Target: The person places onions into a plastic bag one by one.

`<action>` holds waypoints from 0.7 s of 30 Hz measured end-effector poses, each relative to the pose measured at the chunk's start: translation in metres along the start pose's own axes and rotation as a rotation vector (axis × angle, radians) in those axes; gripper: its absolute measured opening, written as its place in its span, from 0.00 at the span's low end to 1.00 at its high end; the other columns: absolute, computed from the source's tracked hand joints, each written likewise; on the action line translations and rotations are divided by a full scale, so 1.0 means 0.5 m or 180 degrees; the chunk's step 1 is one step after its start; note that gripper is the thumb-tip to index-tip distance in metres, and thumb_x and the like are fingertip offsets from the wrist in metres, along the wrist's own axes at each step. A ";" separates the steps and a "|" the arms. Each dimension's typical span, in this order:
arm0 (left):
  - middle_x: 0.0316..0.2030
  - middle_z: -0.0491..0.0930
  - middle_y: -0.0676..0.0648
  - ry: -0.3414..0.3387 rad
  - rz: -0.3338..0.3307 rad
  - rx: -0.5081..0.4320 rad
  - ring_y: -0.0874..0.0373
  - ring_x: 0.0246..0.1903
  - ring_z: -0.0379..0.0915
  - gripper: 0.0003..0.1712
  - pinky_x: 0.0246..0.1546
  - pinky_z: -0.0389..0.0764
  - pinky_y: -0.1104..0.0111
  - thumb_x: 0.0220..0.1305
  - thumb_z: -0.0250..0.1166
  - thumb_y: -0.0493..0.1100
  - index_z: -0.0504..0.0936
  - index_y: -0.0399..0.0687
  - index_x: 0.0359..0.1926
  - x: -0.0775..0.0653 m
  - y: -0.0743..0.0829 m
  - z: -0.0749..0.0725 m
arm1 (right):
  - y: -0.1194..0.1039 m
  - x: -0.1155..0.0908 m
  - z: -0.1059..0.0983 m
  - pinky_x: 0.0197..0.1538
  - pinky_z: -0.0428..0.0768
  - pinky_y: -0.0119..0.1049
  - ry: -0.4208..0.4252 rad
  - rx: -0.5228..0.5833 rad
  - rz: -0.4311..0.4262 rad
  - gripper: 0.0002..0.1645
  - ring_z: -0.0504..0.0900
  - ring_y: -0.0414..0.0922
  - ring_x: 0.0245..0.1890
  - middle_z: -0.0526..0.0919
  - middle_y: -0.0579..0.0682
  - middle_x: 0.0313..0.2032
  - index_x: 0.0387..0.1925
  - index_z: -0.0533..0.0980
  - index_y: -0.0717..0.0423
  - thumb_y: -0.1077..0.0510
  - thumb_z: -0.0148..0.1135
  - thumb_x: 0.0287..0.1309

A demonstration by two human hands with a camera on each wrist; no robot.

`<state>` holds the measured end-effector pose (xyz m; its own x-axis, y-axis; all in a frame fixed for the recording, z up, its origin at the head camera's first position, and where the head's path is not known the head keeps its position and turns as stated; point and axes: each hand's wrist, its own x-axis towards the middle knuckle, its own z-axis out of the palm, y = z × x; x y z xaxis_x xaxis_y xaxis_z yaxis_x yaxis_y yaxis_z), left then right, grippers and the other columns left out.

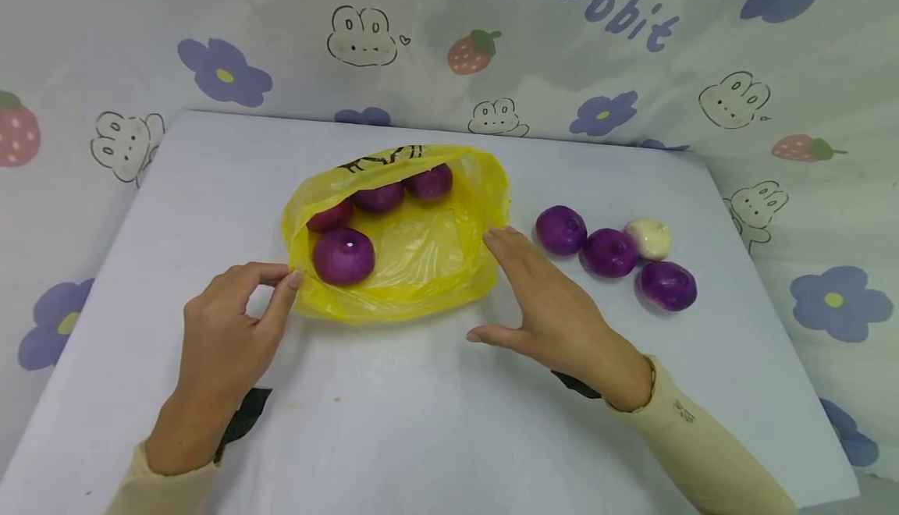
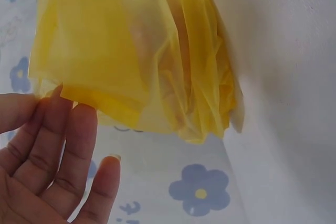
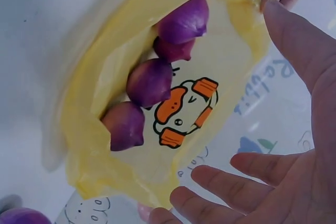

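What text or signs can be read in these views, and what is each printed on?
"Rabbit": purple lettering on the backdrop cloth, head view.
Partial purple letters at the cloth's top left edge: cut off, unreadable.
Black marking on the yellow bag rim: folded, unreadable.
Bag's orange cartoon figure: no words.

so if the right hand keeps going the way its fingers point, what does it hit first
Probably the yellow bag: the right hand is open, its fingertips at the bag's right edge. Past that edge lie the purple onions inside. Whether it already touches the plastic is unclear.
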<state>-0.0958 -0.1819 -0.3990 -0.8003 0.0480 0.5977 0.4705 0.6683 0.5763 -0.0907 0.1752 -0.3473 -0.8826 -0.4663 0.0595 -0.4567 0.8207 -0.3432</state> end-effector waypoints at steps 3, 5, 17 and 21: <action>0.35 0.87 0.36 0.0019 0.0010 -0.0003 0.39 0.37 0.83 0.11 0.55 0.63 0.88 0.55 0.78 0.29 0.86 0.30 0.39 0.000 -0.001 0.000 | 0.006 -0.008 0.000 0.75 0.61 0.53 0.0023 -0.0010 0.0079 0.75 0.49 0.50 0.82 0.54 0.51 0.81 0.84 0.47 0.52 0.30 0.80 0.48; 0.35 0.87 0.36 0.0022 0.0011 0.0002 0.40 0.37 0.83 0.11 0.54 0.63 0.88 0.55 0.78 0.29 0.86 0.31 0.39 0.000 -0.001 0.000 | 0.013 -0.013 0.001 0.75 0.61 0.54 0.0057 -0.0004 0.0124 0.77 0.50 0.52 0.82 0.53 0.53 0.81 0.84 0.45 0.52 0.30 0.81 0.46; 0.35 0.87 0.36 0.0017 0.0064 0.0018 0.40 0.36 0.83 0.11 0.54 0.63 0.88 0.55 0.78 0.30 0.86 0.30 0.39 0.003 0.001 0.000 | 0.077 -0.027 0.001 0.76 0.54 0.58 0.0045 -0.0075 0.0608 0.84 0.43 0.54 0.82 0.44 0.54 0.83 0.85 0.38 0.52 0.30 0.83 0.43; 0.35 0.87 0.36 0.0004 0.0044 0.0043 0.40 0.36 0.83 0.12 0.53 0.63 0.88 0.55 0.78 0.30 0.86 0.30 0.40 -0.001 0.000 -0.002 | 0.104 -0.021 0.003 0.77 0.50 0.60 0.0064 -0.0093 0.0675 0.84 0.38 0.58 0.83 0.41 0.57 0.83 0.84 0.37 0.56 0.31 0.83 0.44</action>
<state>-0.0951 -0.1828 -0.3985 -0.7933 0.0563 0.6062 0.4764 0.6775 0.5604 -0.1050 0.2222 -0.3670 -0.9612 -0.2757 0.0077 -0.2634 0.9091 -0.3226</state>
